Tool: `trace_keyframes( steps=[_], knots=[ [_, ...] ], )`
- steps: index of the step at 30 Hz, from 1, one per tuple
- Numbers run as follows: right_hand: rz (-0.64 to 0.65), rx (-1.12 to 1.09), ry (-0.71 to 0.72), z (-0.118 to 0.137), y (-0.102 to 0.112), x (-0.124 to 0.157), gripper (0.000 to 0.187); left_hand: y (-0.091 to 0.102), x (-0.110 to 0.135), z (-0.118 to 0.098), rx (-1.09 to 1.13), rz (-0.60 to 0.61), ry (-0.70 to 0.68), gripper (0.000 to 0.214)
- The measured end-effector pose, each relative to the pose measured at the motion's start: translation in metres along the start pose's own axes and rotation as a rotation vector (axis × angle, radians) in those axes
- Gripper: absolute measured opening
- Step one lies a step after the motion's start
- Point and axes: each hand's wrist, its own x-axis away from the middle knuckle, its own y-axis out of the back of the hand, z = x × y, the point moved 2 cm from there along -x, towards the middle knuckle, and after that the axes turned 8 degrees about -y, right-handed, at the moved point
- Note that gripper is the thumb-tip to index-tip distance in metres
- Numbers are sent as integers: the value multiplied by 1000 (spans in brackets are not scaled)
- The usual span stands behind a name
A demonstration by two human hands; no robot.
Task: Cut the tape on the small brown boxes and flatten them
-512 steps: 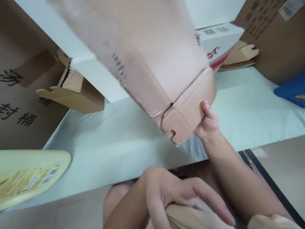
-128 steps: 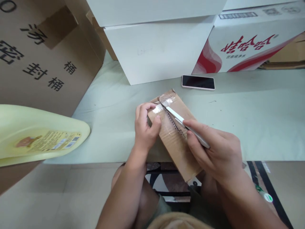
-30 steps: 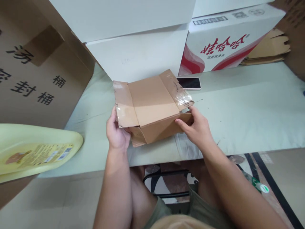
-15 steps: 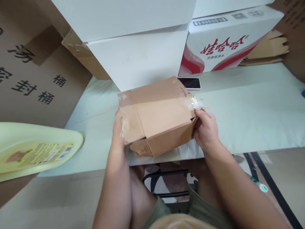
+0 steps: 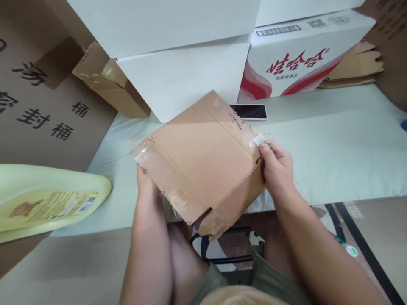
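I hold a small brown cardboard box (image 5: pixel 203 156) with torn clear tape on its flaps, tilted above the near edge of the pale green table (image 5: pixel 333 144). My left hand (image 5: pixel 144 184) grips its left side from beneath, fingers mostly hidden behind the cardboard. My right hand (image 5: pixel 276 169) pinches the box's right corner by a taped flap. The box's broad face is turned up toward me.
A phone (image 5: pixel 249 112) lies face up behind the box. White boxes (image 5: pixel 187 76) and a red-printed carton (image 5: pixel 302 59) are stacked at the back, a large brown carton (image 5: pixel 44 106) at left. A yellow plastic object (image 5: pixel 47 199) sits at lower left.
The box has been closed from flaps-open and rotated, its near end tipping down toward me. Both hands have stayed on its sides.
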Motion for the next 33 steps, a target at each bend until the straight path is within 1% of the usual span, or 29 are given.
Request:
trace_keyframes(
  steps=[2,4,5,7,8,10,12,14,16,18,19,20,22,24,25,27,29,33],
  knots=[
    [-35,146,75,0,4,-2,28,-8,3,-11,69,-2,25,30],
    [-71,230,126,-3,8,-4,36,-17,5,-21,183,7,50,25],
    [-86,248,131,-6,8,-6,42,-20,6,-25,244,-2,61,26],
    [-108,225,97,-12,8,-8,57,-24,7,-31,342,-57,88,37],
    [-101,178,56,-15,7,-9,65,-24,7,-32,365,-88,101,43],
    [-34,28,-40,-19,2,-10,74,-23,6,-33,380,-123,121,51],
    [80,-135,-131,-21,-6,-9,70,-22,6,-32,379,-130,132,52],
    [152,-242,-205,-19,-11,-8,58,-22,6,-32,393,-124,109,48],
    [127,-285,-232,-17,-13,-6,50,-23,7,-33,433,-97,37,45],
    [65,-300,-198,-14,-13,-5,47,-25,9,-34,467,-35,-21,49],
    [39,-301,-167,-13,-13,-5,47,-25,9,-34,456,-15,-17,48],
    [18,-299,-134,-11,-12,-4,47,-25,9,-34,420,-14,19,42],
    [-20,-300,-82,-8,-12,-3,47,-22,9,-30,309,-66,143,27],
    [-44,-327,-83,-5,-11,-2,45,-18,9,-28,219,-128,253,20],
    [-50,-350,-109,-5,-11,-2,44,-17,8,-27,203,-138,285,20],
    [-53,-394,-190,-5,-11,-1,46,-16,7,-27,205,-136,304,19],
    [-53,-415,-271,-7,-11,-1,52,-15,7,-27,208,-139,317,19],
    [-46,-404,-358,-10,-9,-3,58,-13,4,-20,171,-115,329,20]
  ],
)
